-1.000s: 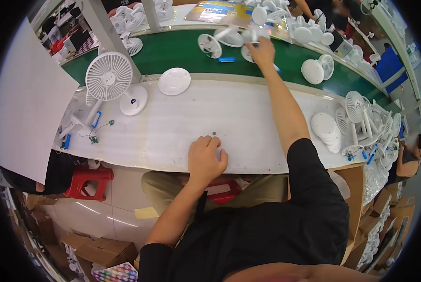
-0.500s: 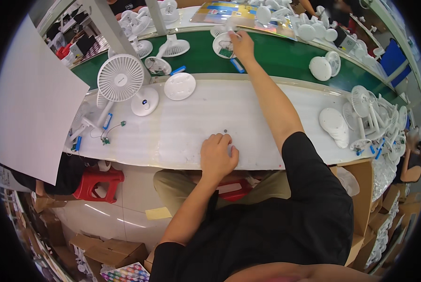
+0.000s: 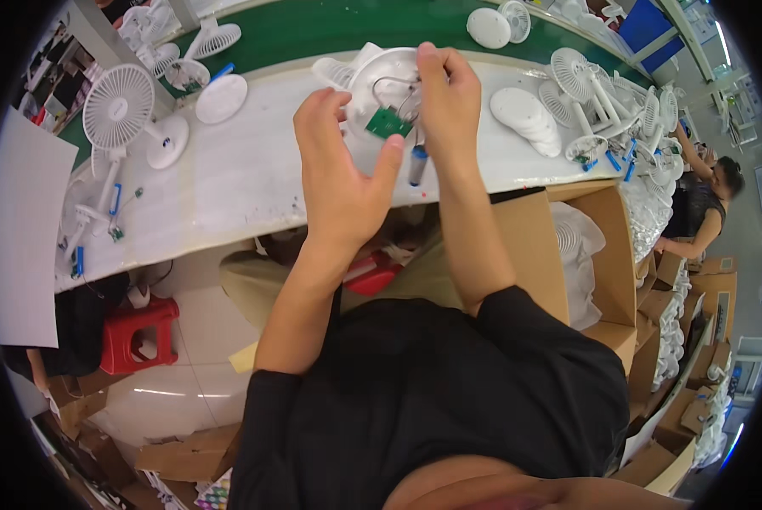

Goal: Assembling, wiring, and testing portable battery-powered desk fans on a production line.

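In front of me, above the white table, I hold a white desk fan [image 3: 359, 81] with the open underside of its round base facing up. My right hand [image 3: 450, 106] grips the base's right rim. From the base hang a green circuit board [image 3: 388, 124] on wires and a blue cylindrical battery [image 3: 417, 167], below my right fingers. At the base's left side is my left hand [image 3: 338, 174], fingers apart, its thumb tip close to the circuit board; whether it touches cannot be made out. The fan head is partly hidden behind the base and my left fingers.
A standing white fan [image 3: 119, 104] and a round white cover [image 3: 222, 99] are at left. Stacked white discs [image 3: 525, 119] and a pile of fans [image 3: 589, 89] lie at right. Behind runs a green conveyor belt [image 3: 313, 32]. An open cardboard box [image 3: 525, 255] stands below the table's right edge.
My right hand has brought the fan from the green belt toward me over the table. My left hand has risen from the table to the base. The view has shifted right.
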### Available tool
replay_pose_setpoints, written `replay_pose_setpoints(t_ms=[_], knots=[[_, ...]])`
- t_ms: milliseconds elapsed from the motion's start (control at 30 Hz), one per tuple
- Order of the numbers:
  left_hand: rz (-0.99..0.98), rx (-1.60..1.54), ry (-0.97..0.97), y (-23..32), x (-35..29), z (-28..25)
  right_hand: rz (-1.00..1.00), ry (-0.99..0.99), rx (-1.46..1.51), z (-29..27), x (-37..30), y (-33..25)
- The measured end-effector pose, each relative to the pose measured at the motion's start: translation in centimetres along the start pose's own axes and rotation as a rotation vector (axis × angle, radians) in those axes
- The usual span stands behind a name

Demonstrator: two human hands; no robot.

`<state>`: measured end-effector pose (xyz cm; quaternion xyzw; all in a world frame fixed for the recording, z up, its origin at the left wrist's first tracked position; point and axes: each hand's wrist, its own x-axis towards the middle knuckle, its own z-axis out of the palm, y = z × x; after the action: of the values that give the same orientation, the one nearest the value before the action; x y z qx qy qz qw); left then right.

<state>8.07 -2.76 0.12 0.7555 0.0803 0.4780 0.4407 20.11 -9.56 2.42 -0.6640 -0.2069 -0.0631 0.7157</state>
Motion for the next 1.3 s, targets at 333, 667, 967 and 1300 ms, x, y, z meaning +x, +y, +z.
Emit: replay_pose_setpoints(t_ms=[333, 667, 967, 1300], knots=[[-0.023, 0.140, 0.186, 1.2, -3.3, -3.7, 0.092, -0.217, 0.397, 1.1, -9.6, -2.5], [-0.071, 0.036, 0.150, 0.3, -3.2, -4.4, -0.771, -0.484, -0.456, -0.4, -7.1, -3.5], [-0.010, 0.035, -0.021, 1.8, -2.5, -4.4, -0.119, -0.590, 0.053, -0.6, -5.4, -4.3], [-0.014, 0.031, 0.070, 1.7, -1.9, -3.3, -0.361, -0.585, -0.166, -0.2, -5.3, -4.8]])
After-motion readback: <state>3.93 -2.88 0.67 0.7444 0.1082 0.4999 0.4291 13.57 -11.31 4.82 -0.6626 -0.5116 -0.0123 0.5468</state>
